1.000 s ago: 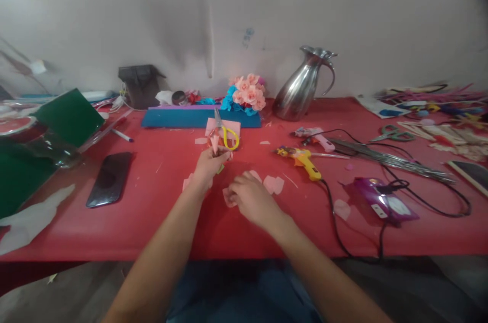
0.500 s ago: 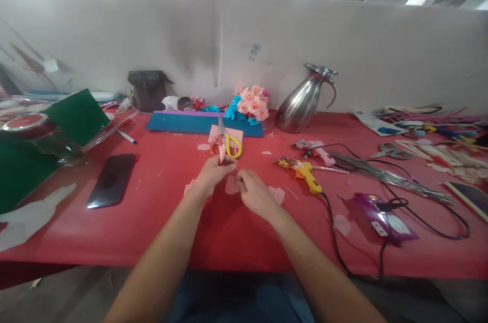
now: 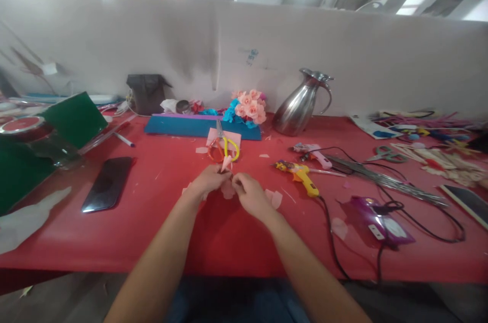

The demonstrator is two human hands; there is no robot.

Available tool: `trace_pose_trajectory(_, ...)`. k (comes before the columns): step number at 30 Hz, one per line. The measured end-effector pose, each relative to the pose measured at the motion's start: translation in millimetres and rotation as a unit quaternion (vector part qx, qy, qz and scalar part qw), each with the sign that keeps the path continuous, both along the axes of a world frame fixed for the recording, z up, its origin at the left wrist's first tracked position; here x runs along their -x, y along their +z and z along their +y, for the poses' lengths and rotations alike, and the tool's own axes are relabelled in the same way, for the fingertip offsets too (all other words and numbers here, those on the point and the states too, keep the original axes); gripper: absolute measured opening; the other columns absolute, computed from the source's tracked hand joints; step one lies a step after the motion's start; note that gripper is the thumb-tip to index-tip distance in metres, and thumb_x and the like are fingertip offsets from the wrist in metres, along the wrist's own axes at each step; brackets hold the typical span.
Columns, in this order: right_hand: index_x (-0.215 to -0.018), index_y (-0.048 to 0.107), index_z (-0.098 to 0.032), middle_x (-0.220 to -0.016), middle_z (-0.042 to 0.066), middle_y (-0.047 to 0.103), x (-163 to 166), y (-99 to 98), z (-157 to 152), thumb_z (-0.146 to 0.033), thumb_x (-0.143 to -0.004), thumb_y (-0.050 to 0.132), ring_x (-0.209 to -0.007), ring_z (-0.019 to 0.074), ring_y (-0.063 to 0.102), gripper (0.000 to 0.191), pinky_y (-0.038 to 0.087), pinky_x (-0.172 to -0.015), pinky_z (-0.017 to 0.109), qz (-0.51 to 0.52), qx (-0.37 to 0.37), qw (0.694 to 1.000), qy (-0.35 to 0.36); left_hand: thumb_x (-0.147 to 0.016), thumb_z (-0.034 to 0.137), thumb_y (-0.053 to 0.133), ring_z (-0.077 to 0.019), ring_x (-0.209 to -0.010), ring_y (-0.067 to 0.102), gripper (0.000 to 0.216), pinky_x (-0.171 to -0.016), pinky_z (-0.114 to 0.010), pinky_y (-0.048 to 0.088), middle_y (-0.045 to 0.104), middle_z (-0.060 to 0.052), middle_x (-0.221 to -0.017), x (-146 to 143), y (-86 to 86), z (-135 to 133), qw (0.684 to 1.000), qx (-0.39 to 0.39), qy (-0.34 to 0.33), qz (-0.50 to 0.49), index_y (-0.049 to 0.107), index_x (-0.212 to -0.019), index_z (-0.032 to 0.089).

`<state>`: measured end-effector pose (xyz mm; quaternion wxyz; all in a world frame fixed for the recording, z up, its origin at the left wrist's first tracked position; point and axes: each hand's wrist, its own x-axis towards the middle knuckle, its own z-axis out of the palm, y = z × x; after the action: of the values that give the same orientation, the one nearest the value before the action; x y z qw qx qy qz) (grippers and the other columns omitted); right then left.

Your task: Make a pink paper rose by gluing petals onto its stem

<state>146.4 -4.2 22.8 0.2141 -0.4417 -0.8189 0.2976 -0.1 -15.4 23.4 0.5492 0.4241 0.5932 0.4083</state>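
Observation:
My left hand (image 3: 209,181) pinches a small rolled pink paper bud (image 3: 227,162), whose pointed top stands up above the fingertips. My right hand (image 3: 250,195) is beside it with thumb and fingers pressed together at the bud's lower end. What those fingers grip is too small to tell. Between and below the hands shows a pink paper petal (image 3: 227,189). More cut pink petals (image 3: 273,198) lie by the right hand, and others are partly covered by the left wrist. Just beyond the fingers, scissors (image 3: 231,149) with yellow and orange handles rest on a pink paper stack (image 3: 233,137).
Pink paper flowers (image 3: 251,108) and a steel jug (image 3: 299,107) stand at the back, near a blue board (image 3: 175,126). Right are a yellow glue gun (image 3: 305,180), a pink glue gun (image 3: 318,154), wires (image 3: 392,179) and a purple power box (image 3: 383,224). A phone (image 3: 107,183) lies left.
My left hand has brought the bud slightly right and toward me, closer to the right hand's fingers. The whole view has shifted a little.

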Motion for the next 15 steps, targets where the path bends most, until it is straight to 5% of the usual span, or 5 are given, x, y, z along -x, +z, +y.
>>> trace_pose_trajectory(4, -0.067, 0.041, -0.02, -0.071, 0.0, 0.053, -0.9, -1.6, 0.9, -0.012, -0.075, 0.04, -0.07, 0.015, 0.047, 0.011, 0.032, -0.064, 0.026, 0.01, 0.002, 1.0, -0.007, -0.068, 0.025, 0.059, -0.0044, -0.042, 0.033, 0.009, -0.044, -0.019, 0.026, 0.045, 0.006, -0.052, 4.0, 0.3, 0.4, 0.998, -0.024, 0.058, 0.014, 0.055, -0.069, 0.016)
trace_pose_trajectory(15, -0.07, 0.044, -0.019, -0.076, 0.001, 0.054, -0.3, -5.0, 0.1, -0.007, -0.075, 0.041, -0.073, 0.0148, 0.048, 0.014, 0.033, -0.066, 0.026, 0.007, -0.016, 1.0, 0.001, -0.058, 0.009, 0.058, -0.0052, -0.038, 0.036, 0.018, -0.04, -0.019, 0.024, 0.05, 0.005, -0.048, 6.1, -1.7, -0.1, 1.0, 0.024, 0.002, 0.016, 0.059, -0.075, 0.015)
